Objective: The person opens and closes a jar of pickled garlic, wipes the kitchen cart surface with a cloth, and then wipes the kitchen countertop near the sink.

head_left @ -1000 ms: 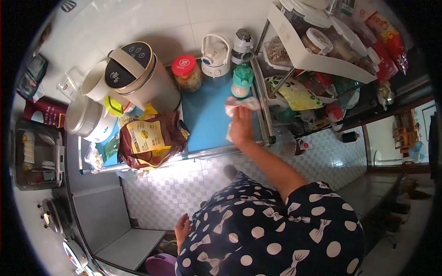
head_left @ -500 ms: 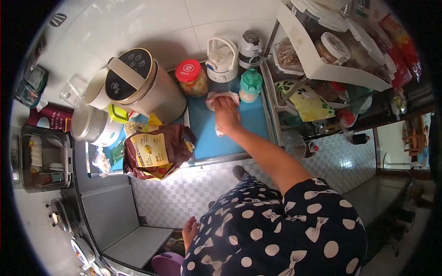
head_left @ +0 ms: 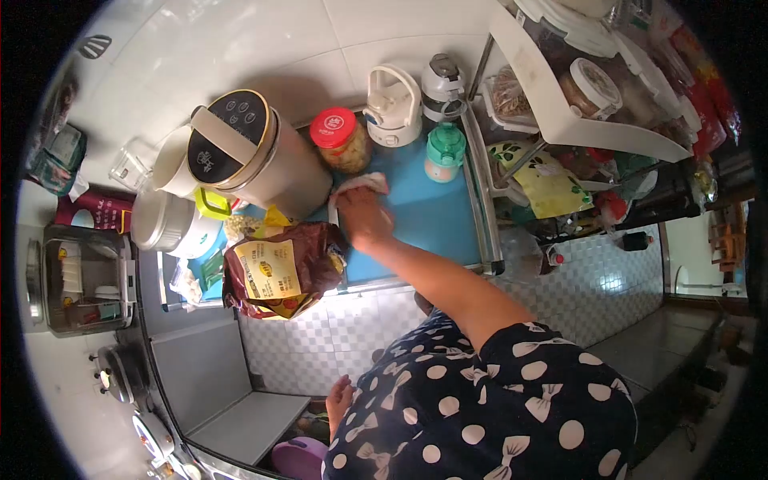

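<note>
two hands show. the right hand (head_left: 364, 218) rests palm-down on a pink-and-white cloth (head_left: 374, 182), fingers laid out over it; whether they pinch it i cannot tell. the cloth lies on the blue tabletop (head_left: 436, 228), just in front of the red-lidded jar (head_left: 342, 142), between the brown bag (head_left: 280, 268) and the green-capped bottle (head_left: 445, 150). the left hand (head_left: 340, 397) hangs beside the polka-dot clothing (head_left: 472, 400), loosely half-open, nothing visible in it.
</note>
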`<state>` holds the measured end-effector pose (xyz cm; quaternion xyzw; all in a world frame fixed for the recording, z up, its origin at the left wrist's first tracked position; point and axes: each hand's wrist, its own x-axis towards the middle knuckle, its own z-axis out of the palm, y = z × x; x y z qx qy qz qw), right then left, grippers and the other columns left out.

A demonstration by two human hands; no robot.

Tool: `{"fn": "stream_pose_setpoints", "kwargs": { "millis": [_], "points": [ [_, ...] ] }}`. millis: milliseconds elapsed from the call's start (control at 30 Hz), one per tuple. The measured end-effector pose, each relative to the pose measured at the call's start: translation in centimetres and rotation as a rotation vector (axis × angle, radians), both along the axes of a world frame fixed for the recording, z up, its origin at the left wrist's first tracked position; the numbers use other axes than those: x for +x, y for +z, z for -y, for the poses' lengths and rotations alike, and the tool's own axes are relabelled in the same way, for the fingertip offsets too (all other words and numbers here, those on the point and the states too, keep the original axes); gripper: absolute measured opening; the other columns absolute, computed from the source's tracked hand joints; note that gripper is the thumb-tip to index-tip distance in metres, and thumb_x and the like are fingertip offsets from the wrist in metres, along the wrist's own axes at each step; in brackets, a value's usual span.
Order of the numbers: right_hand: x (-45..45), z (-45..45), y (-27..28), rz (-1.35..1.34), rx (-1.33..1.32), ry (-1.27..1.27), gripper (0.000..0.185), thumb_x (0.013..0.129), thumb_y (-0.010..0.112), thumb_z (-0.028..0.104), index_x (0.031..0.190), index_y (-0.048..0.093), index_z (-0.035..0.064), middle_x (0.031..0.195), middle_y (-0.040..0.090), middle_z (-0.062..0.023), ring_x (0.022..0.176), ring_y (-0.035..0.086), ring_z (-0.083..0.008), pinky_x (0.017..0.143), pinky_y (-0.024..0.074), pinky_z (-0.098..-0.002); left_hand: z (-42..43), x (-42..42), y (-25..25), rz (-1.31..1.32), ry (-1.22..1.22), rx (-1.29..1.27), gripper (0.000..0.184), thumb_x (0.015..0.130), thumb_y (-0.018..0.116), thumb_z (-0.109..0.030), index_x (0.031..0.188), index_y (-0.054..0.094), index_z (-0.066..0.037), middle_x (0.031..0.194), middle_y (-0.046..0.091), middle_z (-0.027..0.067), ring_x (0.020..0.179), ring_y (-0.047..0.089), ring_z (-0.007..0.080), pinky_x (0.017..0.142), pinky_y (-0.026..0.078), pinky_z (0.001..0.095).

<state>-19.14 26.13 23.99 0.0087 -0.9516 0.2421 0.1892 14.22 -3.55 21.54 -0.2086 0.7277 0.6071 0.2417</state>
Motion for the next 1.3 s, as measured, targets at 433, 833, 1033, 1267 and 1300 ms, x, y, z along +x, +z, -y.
{"fn": "stream_pose_setpoints", "kwargs": {
  "millis": [433,833,1033,1267,1300],
  "points": [
    [2.9,-1.8,-1.3,-0.002,0.097,0.28,0.043,0.077,0.054,0.019,0.12,0.054,0.012,0.125,0.051,-0.0088,0.122,0.045,-0.0274,0.106,0.0368,-0.04,0.7,-0.2,0.0,0.02,-0.045,-0.007,0.039,0.094,0.055,-0.013,0.129,0.052,0.003,0.115,0.062,0.0134,0.097,0.06,0.0164,0.084,0.047,0.0275],
    [12.1,-3.2,-1.7,0.037,-0.072,0.424,0.039,0.072,0.056,0.0,0.11,0.06,0.008,0.125,0.054,-0.0114,0.12,0.048,-0.0283,0.1,0.0396,-0.0397,1.0,-1.0,0.0,0.006,-0.101,-0.005,0.04,0.093,0.057,-0.011,0.131,0.05,0.0,0.118,0.061,0.0122,0.098,0.059,0.0152,0.083,0.048,0.0285],
    [13.3,-4.3,-0.8,0.117,-0.631,0.599,0.027,0.081,0.053,-0.002,0.105,0.063,0.0013,0.11,0.062,-0.0152,0.096,0.061,-0.0344,0.086,0.0489,-0.0404,0.6,-6.7,5.1,-0.204,0.015,-0.098,0.056,0.09,0.058,-0.006,0.142,0.037,-0.005,0.129,0.053,0.0132,0.102,0.058,0.0191,0.079,0.05,0.0313],
    [7.4,-8.5,6.3,0.461,-1.252,0.394,0.036,0.089,0.054,0.01,0.123,0.054,-0.0006,0.121,0.058,-0.0196,0.106,0.059,-0.0336,0.092,0.0465,-0.0409,-4.8,-16.5,16.0,-0.668,0.01,-0.397,0.107,0.072,0.074,0.001,0.152,0.006,-0.018,0.152,0.018,0.0178,0.132,0.034,0.0362,0.092,0.047,0.0497],
    [6.1,-8.7,5.2,0.292,-0.991,0.298,0.038,0.088,0.055,0.012,0.124,0.053,-0.0001,0.123,0.057,-0.0203,0.109,0.057,-0.0351,0.094,0.0451,-0.0416,-5.4,-17.7,17.0,-0.628,0.009,-0.38,0.112,0.072,0.075,0.001,0.152,0.0,-0.019,0.153,0.017,0.0171,0.134,0.032,0.0334,0.1,0.042,0.0464]
  ]
}}
